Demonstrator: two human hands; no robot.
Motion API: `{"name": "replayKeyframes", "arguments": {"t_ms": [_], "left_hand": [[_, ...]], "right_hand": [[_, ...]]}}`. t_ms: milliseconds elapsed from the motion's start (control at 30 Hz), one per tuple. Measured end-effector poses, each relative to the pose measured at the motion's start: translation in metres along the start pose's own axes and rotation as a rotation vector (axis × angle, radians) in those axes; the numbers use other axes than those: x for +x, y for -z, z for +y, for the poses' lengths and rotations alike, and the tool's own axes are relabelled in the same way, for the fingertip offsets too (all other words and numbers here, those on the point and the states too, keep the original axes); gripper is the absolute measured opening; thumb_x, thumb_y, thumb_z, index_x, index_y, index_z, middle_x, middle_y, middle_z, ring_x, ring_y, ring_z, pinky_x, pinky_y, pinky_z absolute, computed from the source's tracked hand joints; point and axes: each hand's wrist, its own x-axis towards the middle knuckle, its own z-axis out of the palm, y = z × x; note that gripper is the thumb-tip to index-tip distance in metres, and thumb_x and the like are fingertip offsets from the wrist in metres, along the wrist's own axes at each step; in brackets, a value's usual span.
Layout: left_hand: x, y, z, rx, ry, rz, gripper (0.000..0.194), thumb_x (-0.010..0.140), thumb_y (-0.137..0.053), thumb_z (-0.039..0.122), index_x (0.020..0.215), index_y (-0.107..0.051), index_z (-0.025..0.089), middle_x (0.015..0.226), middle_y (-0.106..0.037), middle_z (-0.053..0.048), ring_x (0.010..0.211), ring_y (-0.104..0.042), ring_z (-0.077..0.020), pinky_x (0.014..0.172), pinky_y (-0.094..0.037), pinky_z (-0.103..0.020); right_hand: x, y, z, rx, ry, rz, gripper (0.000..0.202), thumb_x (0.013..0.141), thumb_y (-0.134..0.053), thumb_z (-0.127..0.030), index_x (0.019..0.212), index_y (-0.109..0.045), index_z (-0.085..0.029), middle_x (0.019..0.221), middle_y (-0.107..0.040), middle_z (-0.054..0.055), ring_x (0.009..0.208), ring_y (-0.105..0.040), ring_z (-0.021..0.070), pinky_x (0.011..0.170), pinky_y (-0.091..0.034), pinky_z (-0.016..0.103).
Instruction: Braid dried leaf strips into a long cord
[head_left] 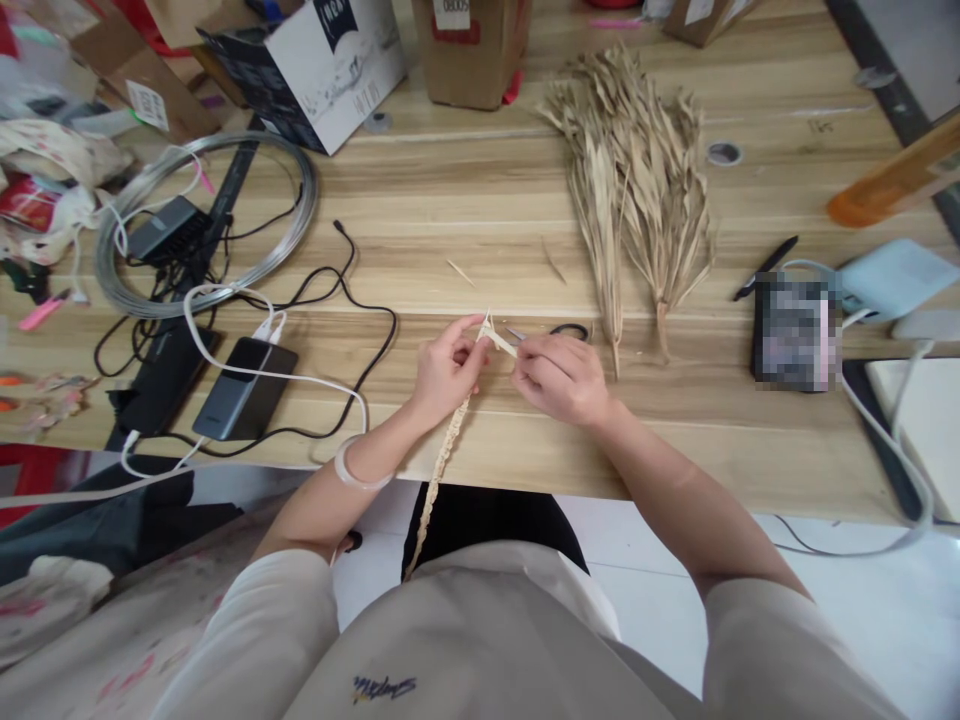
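Observation:
A pale braided strip (442, 462) hangs from my left hand (451, 368) over the table's front edge and down to my lap. The thumb and fingers of that hand pinch its top end, where short pale ends stick up. My right hand (556, 378) is closed on a flat pale strand (501, 342) that runs across to the braid's top. Just behind my right hand lie scissors (571, 330), partly hidden by it. Bundles of dried leaves (645, 190) rest on the table beyond, to the right.
A wire coil (306, 215), cables and a dark power bank (244, 388) lie at the left. Boxes (330, 70) stand at the back. On the right are a pen (765, 268), a light blue device (896, 278) and an orange bottle (892, 185).

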Motion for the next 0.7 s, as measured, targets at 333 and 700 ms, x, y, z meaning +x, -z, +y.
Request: {"name": "replayKeyframes", "arguments": {"t_ms": [333, 700], "left_hand": [[-0.001, 0.001, -0.008, -0.083, -0.021, -0.016, 0.034, 0.081, -0.06, 0.042, 0.105, -0.063, 0.017, 0.062, -0.065, 0.001, 0.033, -0.048, -0.0046, 0.031, -0.036, -0.015], [-0.003, -0.001, -0.005, -0.092, -0.003, -0.129, 0.033, 0.081, -0.06, 0.04, 0.104, -0.062, 0.016, 0.067, -0.068, -0.001, 0.034, -0.05, -0.0043, 0.032, -0.036, -0.014]], "right_hand": [[0.013, 0.012, -0.002, 0.745, -0.429, -0.094, 0.041, 0.088, -0.044, -0.051, 0.073, -0.069, -0.022, 0.075, -0.068, 0.005, 0.071, -0.064, 0.0162, 0.071, -0.053, 0.032], [0.002, -0.011, 0.01, 0.318, -0.141, 0.01, 0.019, 0.089, -0.052, -0.029, 0.095, -0.069, -0.024, 0.101, -0.068, 0.008, 0.097, -0.064, 0.0197, 0.089, -0.051, 0.038]]}}
